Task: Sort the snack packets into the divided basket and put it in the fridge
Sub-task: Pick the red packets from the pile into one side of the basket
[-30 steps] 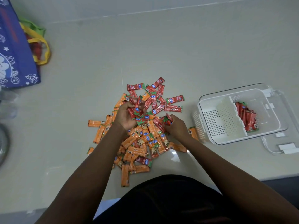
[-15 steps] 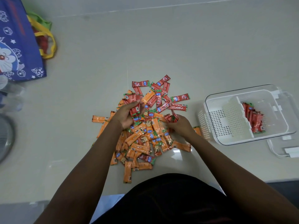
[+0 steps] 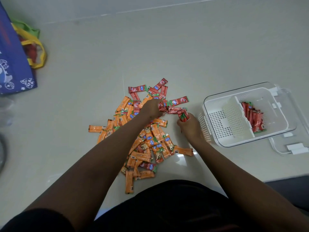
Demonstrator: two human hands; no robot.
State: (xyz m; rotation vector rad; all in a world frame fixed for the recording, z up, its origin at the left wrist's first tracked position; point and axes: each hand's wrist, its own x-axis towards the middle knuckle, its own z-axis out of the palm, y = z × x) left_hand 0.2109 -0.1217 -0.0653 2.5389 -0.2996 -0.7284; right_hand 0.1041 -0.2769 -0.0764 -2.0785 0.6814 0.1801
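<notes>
A heap of orange snack packets (image 3: 143,144) and red snack packets (image 3: 160,92) lies on the pale counter in front of me. My left hand (image 3: 151,108) reaches over the far side of the heap and pinches red packets (image 3: 163,106) there. My right hand (image 3: 189,124) grips a small bunch of red packets (image 3: 183,115), held upright just left of the basket. The white divided basket (image 3: 215,108) stands at the right; its right compartment holds several red packets (image 3: 253,116), its left compartment shows bare mesh.
A clear lid (image 3: 299,131) lies under and beside the basket. A blue printed bag (image 3: 11,64) with yellow handles (image 3: 37,47) stands at the far left. The counter's front edge runs close to my body.
Both hands moved away from the heap's middle toward its far right side. My right hand lifted a bunch of red packets and shifted toward the basket; my left hand took hold of red packets.
</notes>
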